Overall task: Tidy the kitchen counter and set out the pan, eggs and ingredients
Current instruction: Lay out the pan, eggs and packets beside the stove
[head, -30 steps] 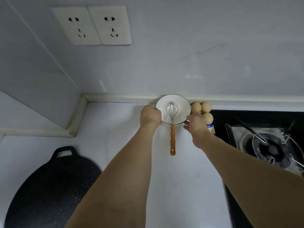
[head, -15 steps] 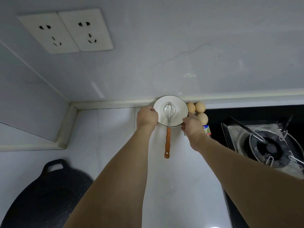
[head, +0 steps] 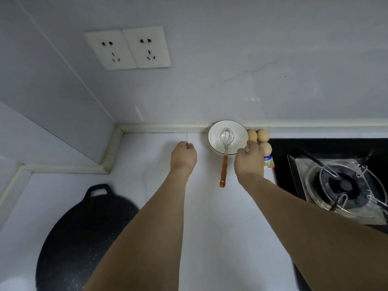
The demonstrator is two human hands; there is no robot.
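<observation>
A white bowl (head: 216,141) with a dark rim stands against the back wall. A wire whisk (head: 225,158) with an orange handle lies in it, handle pointing toward me. My right hand (head: 248,161) is at the bowl's right rim, curled fingers on its edge. My left hand (head: 183,156) hovers left of the bowl, apart from it, fingers loosely curled and holding nothing. Three brown eggs (head: 263,135) sit just right of the bowl, partly behind my right hand. A black flat pan (head: 84,238) with a loop handle lies at the counter's front left.
A small packet (head: 269,162) lies by the eggs at the edge of the black hob. The gas burner (head: 344,185) with its metal pan support is at the right. Two wall sockets (head: 128,49) are above. White counter (head: 147,185) stretches between pan and bowl.
My left hand has let go of the bowl's left rim and drawn back to the left. The right hand stays at the right rim. The camera view has shifted.
</observation>
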